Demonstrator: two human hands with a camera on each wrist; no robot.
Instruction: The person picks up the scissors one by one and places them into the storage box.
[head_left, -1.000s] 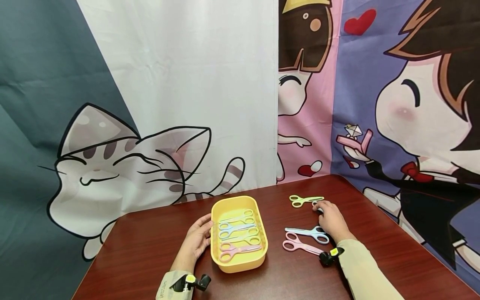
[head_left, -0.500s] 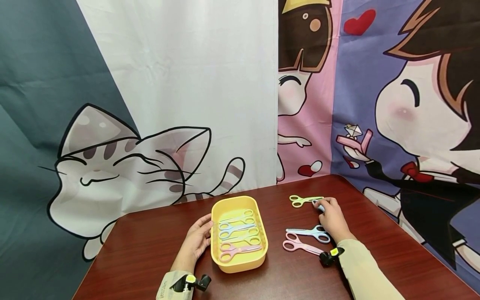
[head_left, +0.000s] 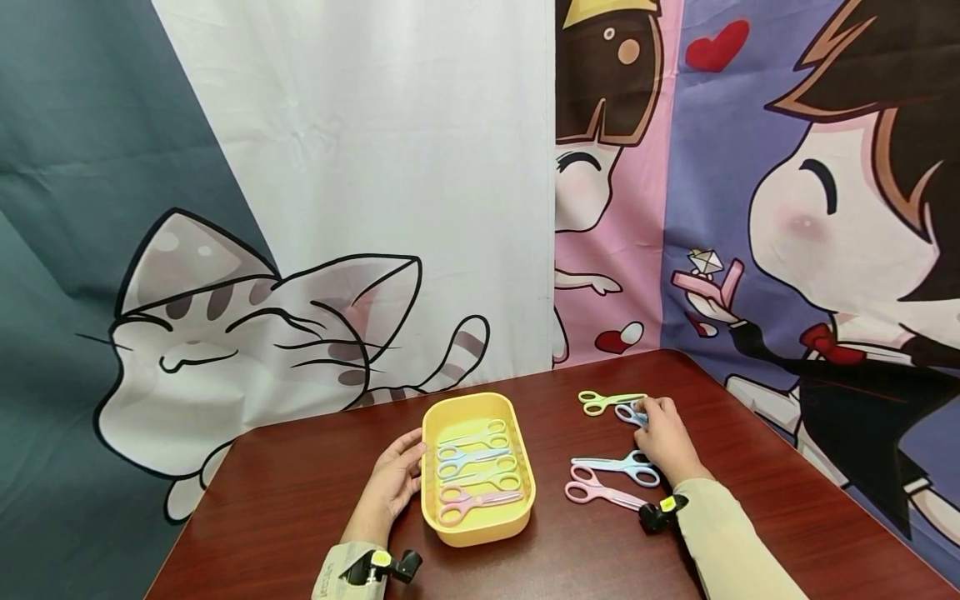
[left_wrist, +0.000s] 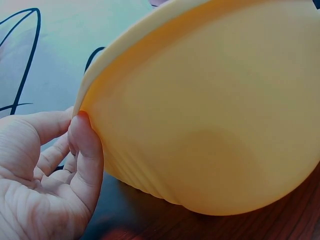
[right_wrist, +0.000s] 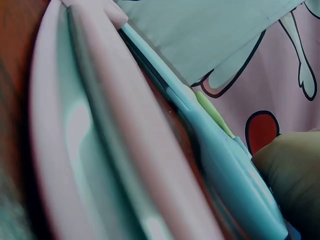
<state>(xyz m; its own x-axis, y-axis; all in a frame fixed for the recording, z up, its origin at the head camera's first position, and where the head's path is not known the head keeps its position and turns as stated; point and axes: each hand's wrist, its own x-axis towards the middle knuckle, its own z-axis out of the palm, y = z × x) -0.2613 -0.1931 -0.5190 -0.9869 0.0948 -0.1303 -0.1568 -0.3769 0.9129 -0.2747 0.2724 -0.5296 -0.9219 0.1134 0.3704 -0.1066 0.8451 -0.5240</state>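
Note:
My left hand [head_left: 396, 473] rests against the left side of a yellow plastic tray [head_left: 525, 508], thumb and fingertips right at the outer wall under the rim in the left wrist view. Several pastel scissors lie side by side inside, pink scissors [head_left: 459, 505] nearest me. On the right, my right hand [head_left: 663, 437] pinches light blue scissors [head_left: 628, 414], whose finger loops stick out left of the fingertips; the rest is hidden by the hand. Green scissors [head_left: 596, 403] lie just beyond it. Closer to me are another blue pair of scissors [head_left: 643, 473] and pink scissors [head_left: 588, 486].
Everything stands on a dark reddish-brown table [head_left: 285, 500]. A printed cloth [head_left: 450, 167] with cartoon figures hangs behind its back edge and along the right side. In the right wrist view, blurred pink handles [right_wrist: 120, 110] fill the foreground.
In my right hand the blue scissors have turned and shifted slightly left, so more of their loops shows. My left hand and the tray have stayed put.

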